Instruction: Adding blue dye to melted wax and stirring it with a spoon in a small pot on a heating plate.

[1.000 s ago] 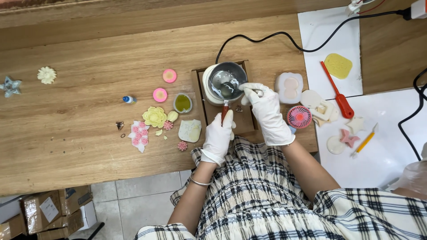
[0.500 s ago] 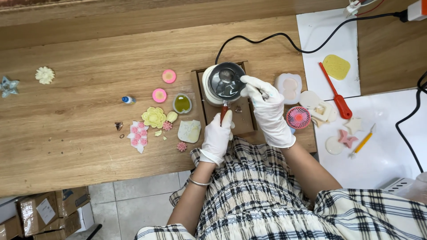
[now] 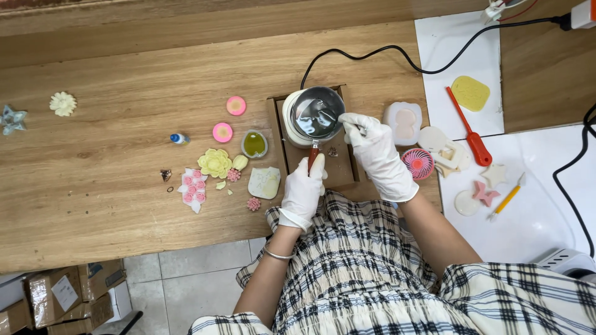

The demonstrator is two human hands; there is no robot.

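At the far left of the wooden table [image 3: 93, 180] a pale blue star piece [image 3: 12, 118] and a cream flower [image 3: 62, 103] lie well apart from the work; nearer in sit a small dropper bottle [image 3: 179, 139], two pink discs [image 3: 229, 119], a yellow flower casting [image 3: 215, 163] and a small cup of green liquid [image 3: 254, 144]. The left hand [image 3: 303, 191], gloved white, is closed around the red-brown handle [image 3: 312, 156] of the steel melting pot [image 3: 315, 115], which stands on a brown cardboard tray [image 3: 340, 167]. The right hand [image 3: 374, 152], also gloved, pinches a small spoon [image 3: 351, 123] at the pot's right rim; half a second ago the spoon bowl dipped into the liquid near the pot's far side, and now it has drawn back to the rim, so the stirring stroke looks to be coming round or lifting out. Right of the hand, a white mould [image 3: 403, 121], a pink hand fan [image 3: 417, 164], a red-handled tool [image 3: 470, 133] and white cut-outs crowd close, while the black cord [image 3: 385, 53] loops behind the pot. The table's near edge runs just under both wrists; open room lies mostly to the left.
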